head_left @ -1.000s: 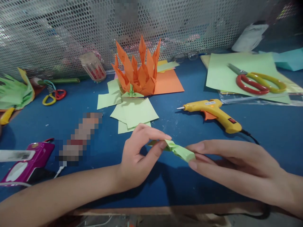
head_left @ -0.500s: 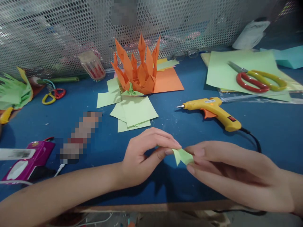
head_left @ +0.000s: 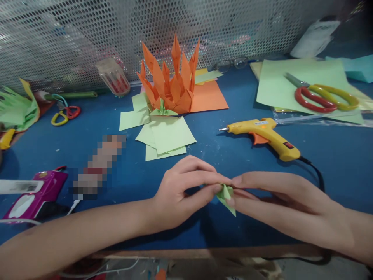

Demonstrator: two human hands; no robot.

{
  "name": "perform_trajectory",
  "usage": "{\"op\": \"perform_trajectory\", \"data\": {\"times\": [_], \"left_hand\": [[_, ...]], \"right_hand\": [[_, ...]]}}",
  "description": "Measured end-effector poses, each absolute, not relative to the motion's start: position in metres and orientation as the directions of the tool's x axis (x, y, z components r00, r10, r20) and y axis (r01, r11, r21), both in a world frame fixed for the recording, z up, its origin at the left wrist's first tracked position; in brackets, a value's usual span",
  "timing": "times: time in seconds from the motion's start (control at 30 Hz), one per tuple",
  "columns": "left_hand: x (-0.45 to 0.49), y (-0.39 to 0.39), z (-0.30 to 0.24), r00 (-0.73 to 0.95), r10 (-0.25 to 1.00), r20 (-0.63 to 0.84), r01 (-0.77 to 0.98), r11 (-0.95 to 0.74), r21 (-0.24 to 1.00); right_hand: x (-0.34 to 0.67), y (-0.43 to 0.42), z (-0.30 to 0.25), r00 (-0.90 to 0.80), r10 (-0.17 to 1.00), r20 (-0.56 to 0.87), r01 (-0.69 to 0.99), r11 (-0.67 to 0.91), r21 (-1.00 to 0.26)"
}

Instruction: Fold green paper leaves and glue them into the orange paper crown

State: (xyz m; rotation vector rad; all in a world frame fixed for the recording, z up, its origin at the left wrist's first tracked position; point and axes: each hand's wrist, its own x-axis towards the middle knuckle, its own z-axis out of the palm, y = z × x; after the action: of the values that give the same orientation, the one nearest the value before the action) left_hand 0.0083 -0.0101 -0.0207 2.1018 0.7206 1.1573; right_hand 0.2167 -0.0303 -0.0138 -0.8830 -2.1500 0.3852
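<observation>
A small folded piece of light green paper point(head_left: 226, 196) is pinched between both hands above the table's front edge. My left hand point(head_left: 189, 190) grips its left side with thumb and forefinger. From the right, my right hand point(head_left: 285, 206) holds the other side, its thumb and fingers closed on the paper. One pointed tip hangs down below the fingers. Behind the hands lie several light green paper squares point(head_left: 175, 134). A small green folded piece point(head_left: 163, 110) rests at the foot of an orange folded-paper model point(head_left: 171, 83) with upright pointed spikes.
A yellow glue gun point(head_left: 265, 134) lies right of centre, its cord running behind my right hand. Scissors point(head_left: 323, 95) rest on green sheets point(head_left: 271, 83) at the back right. A purple device point(head_left: 43, 194), small scissors point(head_left: 65, 114) and a clear jar point(head_left: 113, 77) are on the left.
My fingers have come closer together around the green paper. It has turned, so one point now hangs downward to the right, and more of it is covered.
</observation>
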Motion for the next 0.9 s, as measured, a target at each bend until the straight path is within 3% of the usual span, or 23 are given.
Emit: {"op": "perform_trajectory", "data": {"times": [0.07, 0.23, 0.63, 0.9], "left_hand": [[0.008, -0.010, -0.021, 0.463, 0.728, 0.506, 0.184, -0.637, 0.748], [0.008, -0.009, -0.022, 0.429, 0.815, 0.389, 0.162, -0.493, 0.855], [0.008, -0.008, -0.023, 0.471, 0.760, 0.448, 0.177, -0.579, 0.796], [0.010, -0.010, -0.025, 0.359, 0.816, 0.454, 0.121, -0.522, 0.844]], "right_hand": [[0.219, -0.027, -0.013, -0.511, 0.647, 0.566, 0.414, 0.762, -0.497], [0.219, -0.017, -0.012, -0.538, 0.509, 0.672, 0.462, 0.845, -0.270], [0.216, -0.015, -0.011, -0.552, 0.519, 0.652, 0.430, 0.848, -0.310], [0.216, -0.013, -0.010, -0.543, 0.532, 0.650, 0.425, 0.841, -0.335]]}}
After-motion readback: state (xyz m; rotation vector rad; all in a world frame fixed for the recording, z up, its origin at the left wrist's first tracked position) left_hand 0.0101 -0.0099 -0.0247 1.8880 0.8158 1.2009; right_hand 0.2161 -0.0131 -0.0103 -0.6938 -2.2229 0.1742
